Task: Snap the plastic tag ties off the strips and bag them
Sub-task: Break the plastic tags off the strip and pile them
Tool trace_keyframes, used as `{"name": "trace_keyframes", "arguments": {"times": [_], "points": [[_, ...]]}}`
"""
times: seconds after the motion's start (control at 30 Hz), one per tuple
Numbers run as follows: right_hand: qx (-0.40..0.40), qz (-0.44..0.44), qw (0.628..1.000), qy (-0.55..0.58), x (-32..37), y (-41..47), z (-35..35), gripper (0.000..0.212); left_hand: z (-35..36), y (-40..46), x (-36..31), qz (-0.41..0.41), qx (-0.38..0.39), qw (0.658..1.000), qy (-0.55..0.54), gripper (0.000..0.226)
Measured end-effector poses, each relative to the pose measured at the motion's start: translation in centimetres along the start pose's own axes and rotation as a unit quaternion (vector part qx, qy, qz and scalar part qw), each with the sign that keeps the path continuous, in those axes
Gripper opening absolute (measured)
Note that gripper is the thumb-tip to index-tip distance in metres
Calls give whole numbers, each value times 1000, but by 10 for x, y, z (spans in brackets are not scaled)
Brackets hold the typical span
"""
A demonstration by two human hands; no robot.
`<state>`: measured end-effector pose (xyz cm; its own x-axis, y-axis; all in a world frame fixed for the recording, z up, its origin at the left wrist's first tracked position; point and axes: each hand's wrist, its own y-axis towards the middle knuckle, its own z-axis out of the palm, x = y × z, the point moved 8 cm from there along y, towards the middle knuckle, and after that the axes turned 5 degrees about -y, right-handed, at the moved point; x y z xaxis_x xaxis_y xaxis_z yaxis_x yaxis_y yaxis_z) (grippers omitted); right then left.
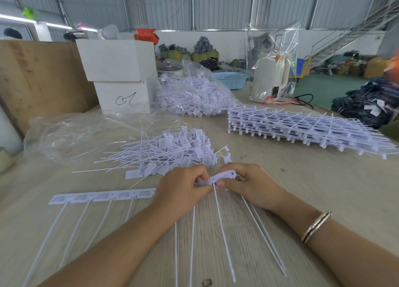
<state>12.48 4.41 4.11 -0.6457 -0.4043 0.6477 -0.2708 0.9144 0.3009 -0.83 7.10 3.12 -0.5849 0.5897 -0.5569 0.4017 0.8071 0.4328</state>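
Both hands, left hand (183, 185) & right hand (244, 184), pinching white tag strip (222, 177) w/ long thin tails.

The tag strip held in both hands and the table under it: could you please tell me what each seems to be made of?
The tag strip, gripped by the left hand and right hand, looks like matte white moulded plastic with thin, flexible tails. The table looks like pale wood or wood-grain laminate, with fine streaks.
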Motion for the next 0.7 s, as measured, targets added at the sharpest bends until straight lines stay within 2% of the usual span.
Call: {"name": "trace_keyframes", "arguments": {"times": [0.33, 0.53, 0.63, 0.7], "points": [[-11, -18, 1000, -1, 0, 0, -1, 18, 2, 1, 3, -25, 17, 997, -78, 11], [5, -25, 999, 47, -3, 0, 0, 14, 7, 1, 3, -44, 47, 987, -145, 13], [-28, -6, 991, 129, -6, -1, -10, 11, 6, 0, 8, -79, 53, 968, -232, 19], [-57, 19, 982, 180, -10, -2, -17, 11, 2, 0, 14, -79, 32, 981, -175, 19]]}}
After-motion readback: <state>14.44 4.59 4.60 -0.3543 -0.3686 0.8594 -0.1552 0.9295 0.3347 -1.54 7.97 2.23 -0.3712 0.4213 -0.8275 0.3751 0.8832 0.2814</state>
